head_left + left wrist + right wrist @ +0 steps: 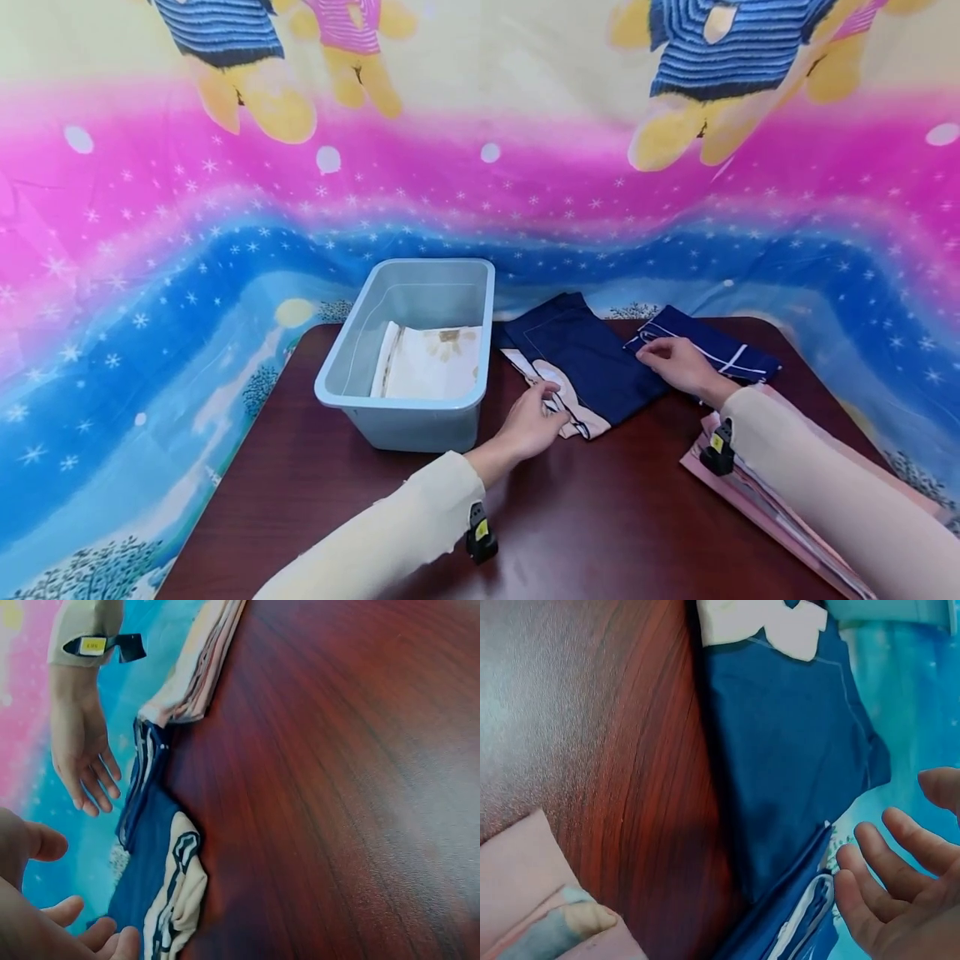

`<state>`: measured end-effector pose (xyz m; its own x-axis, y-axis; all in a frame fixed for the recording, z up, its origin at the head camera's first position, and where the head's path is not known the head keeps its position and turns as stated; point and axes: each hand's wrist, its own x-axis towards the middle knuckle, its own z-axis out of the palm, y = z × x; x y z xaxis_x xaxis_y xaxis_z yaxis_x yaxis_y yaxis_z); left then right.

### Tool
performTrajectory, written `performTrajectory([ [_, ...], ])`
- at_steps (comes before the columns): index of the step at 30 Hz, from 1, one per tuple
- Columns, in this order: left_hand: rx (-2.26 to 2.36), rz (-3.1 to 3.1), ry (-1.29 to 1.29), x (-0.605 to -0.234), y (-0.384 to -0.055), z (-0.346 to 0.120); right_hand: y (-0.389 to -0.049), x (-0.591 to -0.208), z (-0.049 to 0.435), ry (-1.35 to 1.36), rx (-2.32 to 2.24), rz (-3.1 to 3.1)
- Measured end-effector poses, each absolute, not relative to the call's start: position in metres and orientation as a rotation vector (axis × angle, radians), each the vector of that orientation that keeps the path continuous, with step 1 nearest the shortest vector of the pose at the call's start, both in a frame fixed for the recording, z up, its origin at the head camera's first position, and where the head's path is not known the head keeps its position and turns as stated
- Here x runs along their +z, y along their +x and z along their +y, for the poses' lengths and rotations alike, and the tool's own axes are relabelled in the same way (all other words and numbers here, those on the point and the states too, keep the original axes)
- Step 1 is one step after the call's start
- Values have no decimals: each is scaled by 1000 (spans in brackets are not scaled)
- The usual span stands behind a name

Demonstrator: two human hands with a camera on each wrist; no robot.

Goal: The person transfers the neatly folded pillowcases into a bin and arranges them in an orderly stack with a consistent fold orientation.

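A navy cloth [581, 346] with a cream and black patterned end lies loosely folded on the table. Over that patterned end hovers my left hand [531, 421], its fingers loosely bent and holding nothing. To the right is a smaller folded navy cloth [708, 343] with white stripes. My right hand [684, 364] overlaps its near left edge in the head view. In the right wrist view the right hand's fingers [889, 859] are spread and relaxed beside the striped bundle [799, 915], with nothing in them.
Left of the navy cloth stands a grey-blue plastic bin [420, 425] holding a folded white cloth [435, 362] with a brown flower print. Pink folded cloths [750, 500] lie under my right forearm at the table's right side. A printed curtain [555, 200] hangs behind the brown table [600, 517].
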<state>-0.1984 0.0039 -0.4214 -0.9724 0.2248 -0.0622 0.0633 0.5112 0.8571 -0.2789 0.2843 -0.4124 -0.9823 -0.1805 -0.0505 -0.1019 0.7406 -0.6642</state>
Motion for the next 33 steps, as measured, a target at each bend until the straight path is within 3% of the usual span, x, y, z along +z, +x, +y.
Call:
performTrajectory([
  [11, 1575, 2504, -50, -448, -225, 13, -299, -433, 283, -152, -944, 2722],
  [33, 1819, 2283, -208, -465, -250, 17, -306, -445, 284, -112, -948, 2553],
])
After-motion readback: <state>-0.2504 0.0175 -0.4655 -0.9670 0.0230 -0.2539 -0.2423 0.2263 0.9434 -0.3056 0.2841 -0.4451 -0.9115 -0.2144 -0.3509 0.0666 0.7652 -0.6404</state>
